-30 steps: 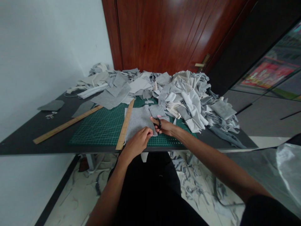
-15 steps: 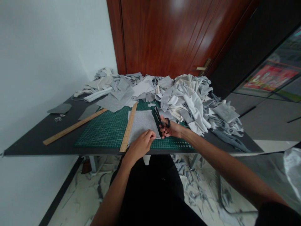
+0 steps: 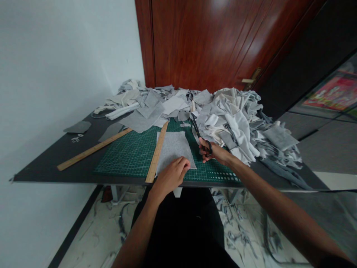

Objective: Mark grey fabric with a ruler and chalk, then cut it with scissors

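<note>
A square piece of grey cloth lies flat on the green cutting mat. My left hand rests over its lower part, fingers curled closed; what they hold, if anything, is hidden. To the right of the cloth, apart from its edge, my right hand grips black-handled scissors, their blades directed away from me toward the scraps. A wooden ruler lies along the cloth's left side, overlapping it.
A second wooden ruler lies slantwise at the left. Heaped grey and white fabric scraps cover the back and right of the dark table. A grey cloth piece lies far left. Behind stands a wooden door.
My right hand has drawn the scissors away from the cloth's right edge, toward the right. My left hand stays on the cloth. The whole view has shifted slightly.
</note>
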`<state>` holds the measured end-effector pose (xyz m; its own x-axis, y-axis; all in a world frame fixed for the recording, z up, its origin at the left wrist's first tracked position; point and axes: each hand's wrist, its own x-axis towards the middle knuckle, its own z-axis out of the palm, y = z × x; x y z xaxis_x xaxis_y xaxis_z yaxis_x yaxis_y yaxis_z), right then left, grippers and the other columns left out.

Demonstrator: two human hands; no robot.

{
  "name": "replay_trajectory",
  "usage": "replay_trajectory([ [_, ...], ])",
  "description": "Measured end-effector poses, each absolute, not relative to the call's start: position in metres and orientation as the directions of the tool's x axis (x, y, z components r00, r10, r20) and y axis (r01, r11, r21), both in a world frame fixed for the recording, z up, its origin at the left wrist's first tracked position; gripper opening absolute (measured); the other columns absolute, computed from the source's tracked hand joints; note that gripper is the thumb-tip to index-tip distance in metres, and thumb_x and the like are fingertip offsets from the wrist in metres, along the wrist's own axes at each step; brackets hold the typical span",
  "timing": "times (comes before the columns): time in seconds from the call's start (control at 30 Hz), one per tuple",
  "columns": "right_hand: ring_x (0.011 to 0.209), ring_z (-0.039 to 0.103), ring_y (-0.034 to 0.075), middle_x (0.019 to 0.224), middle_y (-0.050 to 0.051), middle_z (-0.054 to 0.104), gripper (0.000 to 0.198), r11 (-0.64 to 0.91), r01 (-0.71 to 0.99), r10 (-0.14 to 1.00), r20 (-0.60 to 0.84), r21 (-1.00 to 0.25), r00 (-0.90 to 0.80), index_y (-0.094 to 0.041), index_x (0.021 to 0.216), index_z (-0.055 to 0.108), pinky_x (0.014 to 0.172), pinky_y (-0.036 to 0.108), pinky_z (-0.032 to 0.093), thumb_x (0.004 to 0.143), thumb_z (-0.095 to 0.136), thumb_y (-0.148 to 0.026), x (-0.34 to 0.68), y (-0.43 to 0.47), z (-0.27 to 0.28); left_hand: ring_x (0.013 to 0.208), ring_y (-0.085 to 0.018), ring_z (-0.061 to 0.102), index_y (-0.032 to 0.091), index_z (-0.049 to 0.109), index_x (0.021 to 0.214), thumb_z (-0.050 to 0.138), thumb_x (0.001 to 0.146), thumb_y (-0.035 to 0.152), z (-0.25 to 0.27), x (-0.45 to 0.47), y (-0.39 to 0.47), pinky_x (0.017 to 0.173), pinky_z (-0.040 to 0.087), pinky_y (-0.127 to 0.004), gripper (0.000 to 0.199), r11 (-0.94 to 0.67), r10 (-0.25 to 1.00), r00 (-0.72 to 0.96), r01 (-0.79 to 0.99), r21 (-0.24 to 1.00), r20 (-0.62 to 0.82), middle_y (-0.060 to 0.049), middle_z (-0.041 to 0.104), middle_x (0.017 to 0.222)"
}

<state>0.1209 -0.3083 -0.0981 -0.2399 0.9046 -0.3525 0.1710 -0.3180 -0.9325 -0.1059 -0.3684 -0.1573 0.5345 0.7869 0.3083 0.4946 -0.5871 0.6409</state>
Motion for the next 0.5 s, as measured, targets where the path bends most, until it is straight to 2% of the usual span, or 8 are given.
replay_trajectory([
  [0.17, 0.047, 0.049, 0.01, 0.062, -0.006, 0.047, 0.062, -0.265, 0.119, 0.923, -0.288, -0.957, -0.256, -0.02, 0.084, 0.058, 0.054, 0.029, 0.061, 0.078, 0.073, -0.08, 0.119, -0.315, -0.102, 0.098, -0.023, 0.062, 0.023, 0.053, 0.101, 0.038, 0.112, 0.028, -0.156, -0.106, -0.369, 0.09, 0.05, -0.038, 0.019, -0.59, 0.784, 0.54, 0.498, 0.635, 0.306, -0.004, 0.062, 0.101],
  [0.33, 0.046, 0.046, 0.01, 0.059, -0.008, 0.044, 0.052, -0.303, -0.002, 0.918, -0.291, -0.953, -0.271, -0.021, 0.083, 0.058, 0.052, 0.029, 0.058, 0.079, 0.079, -0.068, 0.121, -0.298, -0.097, 0.099, -0.024, 0.062, 0.022, 0.056, 0.099, 0.04, 0.111, 0.03, -0.156, -0.104, -0.366, 0.09, 0.049, -0.039, 0.022, -0.596, 0.78, 0.546, 0.5, 0.628, 0.306, -0.006, 0.065, 0.101],
  [0.43, 0.045, 0.041, 0.009, 0.059, -0.009, 0.039, 0.046, -0.34, -0.141, 0.902, -0.28, -0.93, -0.329, -0.021, 0.083, 0.059, 0.05, 0.028, 0.054, 0.081, 0.079, -0.062, 0.129, -0.282, -0.085, 0.092, -0.023, 0.063, 0.021, 0.059, 0.092, 0.042, 0.111, 0.034, -0.143, -0.098, -0.374, 0.087, 0.05, -0.038, 0.028, -0.591, 0.782, 0.499, 0.402, 0.699, 0.374, -0.005, 0.068, 0.094],
  [0.5, 0.045, 0.041, 0.01, 0.059, -0.008, 0.039, 0.045, -0.316, -0.191, 0.916, -0.247, -0.929, -0.317, -0.021, 0.083, 0.059, 0.051, 0.028, 0.053, 0.082, 0.079, -0.061, 0.135, -0.271, -0.078, 0.083, -0.02, 0.064, 0.021, 0.059, 0.084, 0.039, 0.112, 0.04, -0.124, -0.089, -0.39, 0.082, 0.051, -0.037, 0.039, -0.589, 0.778, 0.431, 0.246, 0.769, 0.458, -0.005, 0.069, 0.084],
])
